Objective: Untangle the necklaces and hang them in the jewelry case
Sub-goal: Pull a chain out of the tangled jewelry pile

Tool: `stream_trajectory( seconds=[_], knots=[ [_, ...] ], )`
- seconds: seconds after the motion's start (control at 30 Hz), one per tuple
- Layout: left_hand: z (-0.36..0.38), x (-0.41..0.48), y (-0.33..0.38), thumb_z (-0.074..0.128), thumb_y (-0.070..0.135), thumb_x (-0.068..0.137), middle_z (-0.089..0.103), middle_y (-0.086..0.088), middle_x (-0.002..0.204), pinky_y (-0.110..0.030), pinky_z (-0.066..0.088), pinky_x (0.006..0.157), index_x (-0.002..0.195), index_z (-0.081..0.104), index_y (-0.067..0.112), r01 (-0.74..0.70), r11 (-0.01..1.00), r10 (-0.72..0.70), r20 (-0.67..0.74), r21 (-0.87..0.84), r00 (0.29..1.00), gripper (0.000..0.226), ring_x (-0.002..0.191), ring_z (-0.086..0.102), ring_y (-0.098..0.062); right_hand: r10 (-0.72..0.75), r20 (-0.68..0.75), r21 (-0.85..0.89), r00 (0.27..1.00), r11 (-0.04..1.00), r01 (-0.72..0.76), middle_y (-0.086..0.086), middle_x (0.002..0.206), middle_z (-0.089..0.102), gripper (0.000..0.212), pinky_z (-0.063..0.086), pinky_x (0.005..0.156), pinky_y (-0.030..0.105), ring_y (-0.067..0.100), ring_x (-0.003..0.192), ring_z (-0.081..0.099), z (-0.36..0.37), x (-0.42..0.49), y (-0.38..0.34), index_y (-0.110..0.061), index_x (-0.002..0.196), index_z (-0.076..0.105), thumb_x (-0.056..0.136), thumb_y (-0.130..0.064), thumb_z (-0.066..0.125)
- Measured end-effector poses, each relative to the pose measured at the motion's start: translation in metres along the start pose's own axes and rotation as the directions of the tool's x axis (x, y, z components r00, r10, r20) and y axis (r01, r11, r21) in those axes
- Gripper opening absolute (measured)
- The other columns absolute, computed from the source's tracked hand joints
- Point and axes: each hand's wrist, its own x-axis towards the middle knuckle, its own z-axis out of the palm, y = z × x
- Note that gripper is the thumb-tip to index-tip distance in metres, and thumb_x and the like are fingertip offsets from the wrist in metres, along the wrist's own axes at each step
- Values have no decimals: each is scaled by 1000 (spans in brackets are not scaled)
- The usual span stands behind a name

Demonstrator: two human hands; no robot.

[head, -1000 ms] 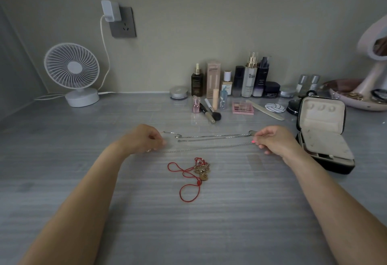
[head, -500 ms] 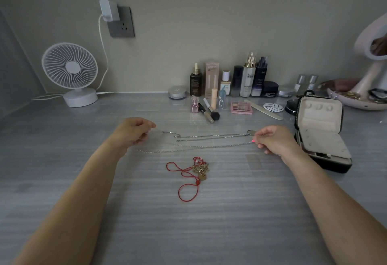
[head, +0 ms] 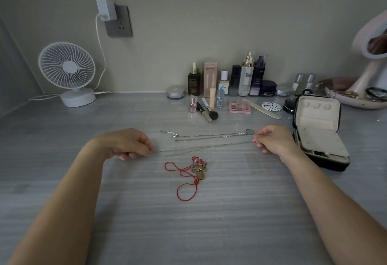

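A thin silver chain (head: 201, 148) lies stretched out across the grey table. My left hand (head: 129, 145) has curled fingers and pinches the chain's left end. At its right end, my right hand (head: 274, 139) pinches it between the fingertips. Just behind it, a second silver necklace (head: 209, 135) with a round pendant lies straight, touched by neither hand. In front lies a red cord necklace (head: 186, 181), looped and bunched with gold charms. The jewelry case (head: 318, 130) stands open to the right of my right hand, lid upright, its cream lining showing.
Cosmetic bottles (head: 247, 76), brushes (head: 207, 110) and a pink palette (head: 239, 106) line the back of the table. A white desk fan (head: 67, 72) stands at the back left. A mirror stand with a tray (head: 364, 88) is at the far right.
My left hand moved left, lifted briefly off the thin chain, and is back down at its left end. The chain now lies longer and straighter. My right hand stayed put.
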Motion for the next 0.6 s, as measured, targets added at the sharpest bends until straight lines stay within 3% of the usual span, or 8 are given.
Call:
stream_trajectory(
  seconds=[0.1, 0.17, 0.3, 0.4, 0.5, 0.6],
  knots=[
    [-1, 1, 1, 72, 22, 73, 44, 0, 53, -18, 24, 43, 84, 66, 17, 68, 987, -62, -47, 147, 997, 13, 46, 33, -14, 4, -3, -14, 1000, 1000, -4, 6, 63, 59, 19, 42, 34, 12, 12, 54, 53, 1, 2, 1, -14, 68, 57, 83, -2, 60],
    [-2, 3, -1, 74, 30, 72, 47, -3, 58, -19, 26, 44, 83, 65, 18, 77, 986, -58, -127, 150, 990, 18, 52, 34, -18, 6, -2, -21, 1000, 1000, -6, 6, 63, 59, 19, 43, 34, 12, 11, 55, 54, 1, 3, 1, -14, 68, 57, 82, -2, 61],
    [-4, 8, -8, 70, 18, 75, 54, -5, 69, -19, 28, 44, 91, 62, 18, 15, 989, 16, -203, 148, 979, 18, 53, 39, -20, -1, 3, -23, 1000, 1000, 1, 6, 62, 58, 18, 42, 34, 12, 12, 55, 53, 1, 3, 2, -14, 68, 57, 81, -2, 61],
    [2, 11, -7, 69, 11, 76, 55, 0, 67, -18, 34, 44, 83, 62, 16, -47, 976, 95, -221, 212, 971, 11, 56, 46, -15, -9, 5, -23, 1000, 1000, 9, 7, 61, 58, 15, 42, 33, 12, 12, 54, 52, 0, 3, 1, -11, 71, 58, 82, -1, 60],
    [5, 17, -5, 65, 8, 80, 55, 1, 71, -18, 38, 54, 79, 62, 13, -98, 955, 181, -288, 279, 940, 5, 67, 50, -16, -2, 2, -2, 1000, 1000, 2, 8, 64, 59, 9, 43, 34, 12, 12, 55, 53, 0, 3, 1, -7, 77, 60, 83, 0, 59],
    [3, 15, 0, 58, 9, 86, 55, -4, 74, -18, 36, 46, 79, 57, 12, -175, 982, 188, -362, 68, 913, 8, 64, 48, -16, 12, -15, 21, 1000, 1000, -11, 7, 63, 59, 14, 42, 32, 13, 12, 54, 54, -4, 4, 2, -9, 72, 58, 83, 0, 59]
  ],
)
